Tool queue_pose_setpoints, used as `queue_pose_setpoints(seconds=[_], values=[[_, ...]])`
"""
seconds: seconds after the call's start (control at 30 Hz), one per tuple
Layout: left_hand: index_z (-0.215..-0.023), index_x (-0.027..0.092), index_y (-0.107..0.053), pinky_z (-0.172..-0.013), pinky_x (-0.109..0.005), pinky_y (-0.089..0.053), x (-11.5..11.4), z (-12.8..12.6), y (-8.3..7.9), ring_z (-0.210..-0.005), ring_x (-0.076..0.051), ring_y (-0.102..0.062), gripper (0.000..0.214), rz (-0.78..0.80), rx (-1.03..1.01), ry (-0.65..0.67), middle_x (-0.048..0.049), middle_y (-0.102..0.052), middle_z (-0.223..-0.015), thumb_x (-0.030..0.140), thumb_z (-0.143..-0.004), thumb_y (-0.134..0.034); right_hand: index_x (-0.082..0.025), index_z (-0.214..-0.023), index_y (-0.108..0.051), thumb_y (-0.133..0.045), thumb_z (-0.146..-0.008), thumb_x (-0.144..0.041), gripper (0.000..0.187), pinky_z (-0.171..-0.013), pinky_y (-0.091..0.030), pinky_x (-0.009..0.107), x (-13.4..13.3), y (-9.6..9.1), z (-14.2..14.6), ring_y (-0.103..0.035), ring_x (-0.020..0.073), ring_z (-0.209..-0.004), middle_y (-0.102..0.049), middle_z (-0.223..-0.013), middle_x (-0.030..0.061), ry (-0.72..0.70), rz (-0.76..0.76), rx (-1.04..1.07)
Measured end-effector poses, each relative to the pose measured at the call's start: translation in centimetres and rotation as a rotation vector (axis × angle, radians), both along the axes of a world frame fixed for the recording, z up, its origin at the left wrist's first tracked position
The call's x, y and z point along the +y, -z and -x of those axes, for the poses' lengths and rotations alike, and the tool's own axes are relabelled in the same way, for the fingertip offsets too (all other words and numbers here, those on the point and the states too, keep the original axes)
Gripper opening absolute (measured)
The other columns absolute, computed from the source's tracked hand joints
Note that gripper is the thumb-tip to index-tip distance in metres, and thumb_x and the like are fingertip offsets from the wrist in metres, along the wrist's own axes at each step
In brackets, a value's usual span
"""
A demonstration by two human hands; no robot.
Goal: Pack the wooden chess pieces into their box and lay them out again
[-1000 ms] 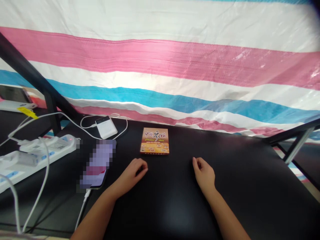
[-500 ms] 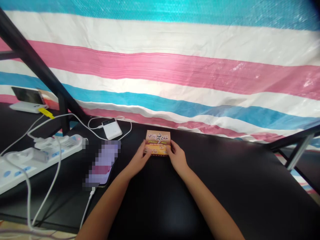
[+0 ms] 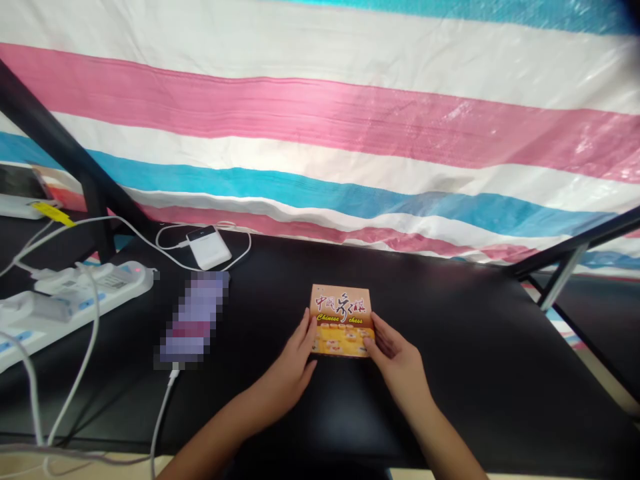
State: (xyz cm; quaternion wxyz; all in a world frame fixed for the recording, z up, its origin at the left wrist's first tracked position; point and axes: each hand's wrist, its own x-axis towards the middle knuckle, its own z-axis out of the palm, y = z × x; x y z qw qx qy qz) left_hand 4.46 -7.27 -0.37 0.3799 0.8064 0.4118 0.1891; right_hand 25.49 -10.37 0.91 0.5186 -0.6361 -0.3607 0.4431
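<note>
Between my two hands is a small orange-brown Chinese chess box [image 3: 342, 320], its printed lid facing up and its lettering readable from my side. My left hand [image 3: 287, 380] presses its fingers along the box's left edge, the thumb pointing off below the lower left corner. On the other side, my right hand [image 3: 400, 363] grips the right edge, thumb on the lid's lower right corner and fingers along the side. The box is at the middle of the black table [image 3: 480, 373]; whether it touches the tabletop I cannot tell.
To the left lie a phone with a blurred screen [image 3: 195, 317], plugged into a white cable, a white power bank [image 3: 210, 248] and a long white power strip [image 3: 80, 307] with looping cables. Black metal bars slope at both sides. A striped tarp [image 3: 320, 113] hangs behind.
Both hands have brought the chess box nearer to me and slightly right. The left thumb has come off the lid. My view has tilted down and shifted right.
</note>
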Motion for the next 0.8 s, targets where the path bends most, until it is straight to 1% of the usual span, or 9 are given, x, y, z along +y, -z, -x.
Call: queue_pose_setpoints(seconds=[0.13,0.3,0.43,0.5,0.57,0.63,0.7,0.77,0.8], values=[[-0.141,0.024,-0.012,-0.107,-0.044,-0.024,0.2,0.0,-0.8,-0.133,-0.025,-0.02,0.06,-0.09,0.012,0.021,-0.0069,-0.007,-0.149,0.016,-0.087,-0.036,-0.018,-0.122,-0.052,-0.066,-0.069,-0.032,0.057,-0.099,-0.039,0.046,-0.5,-1.0,-0.2,-0.052,0.0252,-0.111,-0.055,-0.122,0.0072,0.018,0.005,-0.037],[-0.139,0.026,-0.019,-0.106,-0.044,-0.029,0.7,0.6,-1.3,-0.131,-0.025,-0.028,0.057,-0.157,0.022,0.003,-0.007,-0.018,-0.147,0.02,-0.087,-0.041,-0.017,-0.123,-0.051,-0.066,-0.067,-0.032,0.06,-0.099,-0.039,0.045,-0.4,-1.2,0.2,-0.053,0.0255,-0.11,-0.055,-0.121,0.0077,-0.013,0.036,-0.06],[-0.139,0.027,-0.019,-0.106,-0.044,-0.028,1.3,0.8,-1.4,-0.131,-0.026,-0.026,0.062,-0.203,0.012,-0.022,-0.0071,-0.017,-0.148,0.024,-0.084,-0.048,-0.019,-0.125,-0.048,-0.065,-0.069,-0.034,0.06,-0.099,-0.038,0.045,0.0,-1.9,0.5,-0.051,0.025,-0.112,-0.054,-0.124,0.0065,-0.018,-0.005,-0.096],[-0.138,0.026,-0.022,-0.106,-0.045,-0.028,2.0,0.8,-1.6,-0.131,-0.026,-0.026,0.061,-0.214,0.001,-0.059,-0.0069,-0.017,-0.148,0.024,-0.084,-0.049,-0.02,-0.125,-0.049,-0.064,-0.07,-0.036,0.059,-0.099,-0.039,0.043,0.4,-2.5,0.7,-0.051,0.0245,-0.113,-0.054,-0.124,0.0058,-0.028,-0.025,-0.113],[-0.136,0.028,-0.028,-0.105,-0.044,-0.028,2.9,1.0,-2.2,-0.13,-0.025,-0.029,0.054,-0.208,-0.009,-0.102,-0.0045,-0.019,-0.147,0.024,-0.085,-0.046,-0.021,-0.123,-0.05,-0.062,-0.071,-0.038,0.056,-0.096,-0.042,0.042,1.2,-3.3,0.9,-0.053,0.0243,-0.11,-0.056,-0.122,0.0052,-0.027,-0.041,-0.119],[-0.134,0.03,-0.032,-0.105,-0.042,-0.029,3.9,1.4,-2.9,-0.129,-0.023,-0.031,0.05,-0.182,-0.019,-0.135,-0.0014,-0.022,-0.146,0.026,-0.086,-0.044,-0.022,-0.122,-0.052,-0.06,-0.073,-0.04,0.052,-0.092,-0.046,0.041,2.0,-4.1,1.1,-0.055,0.0239,-0.107,-0.058,-0.119,0.0048,-0.031,-0.06,-0.105],[-0.133,0.029,-0.034,-0.106,-0.038,-0.029,5.0,1.9,-3.6,-0.129,-0.022,-0.032,0.049,-0.155,-0.044,-0.166,-0.0005,-0.025,-0.145,0.029,-0.086,-0.044,-0.023,-0.119,-0.054,-0.059,-0.074,-0.039,0.048,-0.091,-0.046,0.039,2.9,-4.8,1.2,-0.055,0.0229,-0.107,-0.058,-0.119,0.0047,-0.046,-0.096,-0.072],[-0.133,0.025,-0.035,-0.106,-0.038,-0.029,6.1,2.6,-3.9,-0.126,-0.022,-0.036,0.049,-0.122,-0.086,-0.218,-0.003,-0.033,-0.142,0.034,-0.085,-0.044,-0.023,-0.117,-0.056,-0.059,-0.074,-0.038,0.045,-0.092,-0.045,0.038,3.7,-5.1,1.0,-0.054,0.0219,-0.109,-0.058,-0.12,0.0052,-0.047,-0.137,-0.05],[-0.132,0.023,-0.036,-0.104,-0.038,-0.03,6.7,2.8,-3.9,-0.123,-0.022,-0.041,0.049,-0.088,-0.11,-0.259,-0.0053,-0.041,-0.137,0.037,-0.085,-0.044,-0.023,-0.116,-0.057,-0.059,-0.074,-0.038,0.044,-0.092,-0.045,0.038,4.1,-5.0,0.7,-0.054,0.0217,-0.109,-0.058,-0.12,0.0058,-0.031,-0.154,-0.053]])
